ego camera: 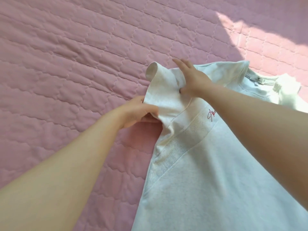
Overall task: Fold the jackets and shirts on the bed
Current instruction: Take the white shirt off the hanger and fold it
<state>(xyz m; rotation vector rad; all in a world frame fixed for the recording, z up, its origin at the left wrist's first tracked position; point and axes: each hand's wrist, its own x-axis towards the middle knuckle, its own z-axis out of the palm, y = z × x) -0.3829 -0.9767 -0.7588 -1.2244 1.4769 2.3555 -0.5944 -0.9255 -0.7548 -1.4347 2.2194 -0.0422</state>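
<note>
Head view: the white shirt (pixel 208 164) lies face up on the pink quilted bed cover (pixel 66 64), in the right half of the frame. Its long axis runs from the hem, cut off at the bottom edge nearest me, up to the collar (pixel 260 80) at the far right. The short sleeve (pixel 163 90) points away to the upper left, with its cuff opening lifted off the cover.

My left hand (pixel 141 112) grips the sleeve's lower edge, fingers curled under the cloth. My right hand (pixel 191 79) lies flat on the shoulder with straight fingers, pressing at the sleeve's root.

Judgement: the sleeve fold is in hand and the body is not yet folded. The next move calls for carrying the sleeve across the chest, towards the red embroidery (pixel 211 115), while the right hand pins the crease.
</note>
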